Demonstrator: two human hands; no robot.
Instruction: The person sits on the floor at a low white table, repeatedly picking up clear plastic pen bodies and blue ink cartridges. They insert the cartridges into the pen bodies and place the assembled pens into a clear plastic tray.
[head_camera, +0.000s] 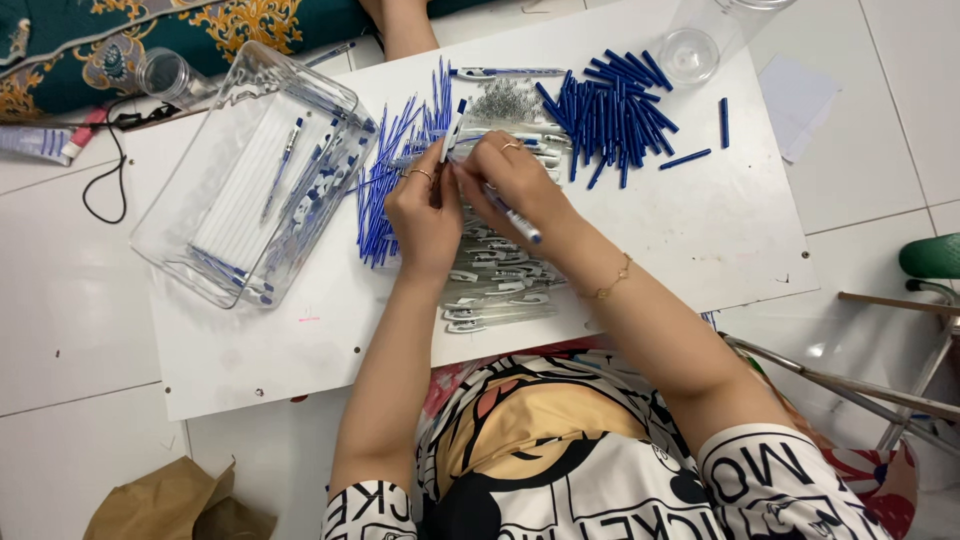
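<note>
Both hands' grip (470, 185) on pen (452, 133), prob. assembling, over white board (740, 230), tile floor (60, 300).

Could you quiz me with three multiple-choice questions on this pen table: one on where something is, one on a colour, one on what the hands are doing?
1. Where does the clear plastic tray lie?
A. On the person's left of the hands
B. On the person's right of the hands
C. On the person's lap

2. What colour are the caps heaped at the far right of the board?
A. Red
B. Dark blue
C. Green

3. What are the hands doing?
A. Resting flat, empty
B. Both on one pen
C. Lifting the tray

Answers: 1 A, the tray lies left of the left hand. 2 B, the heap is dark blue. 3 B, the left hand and right hand meet at a pen, fingers closed on it.
</note>
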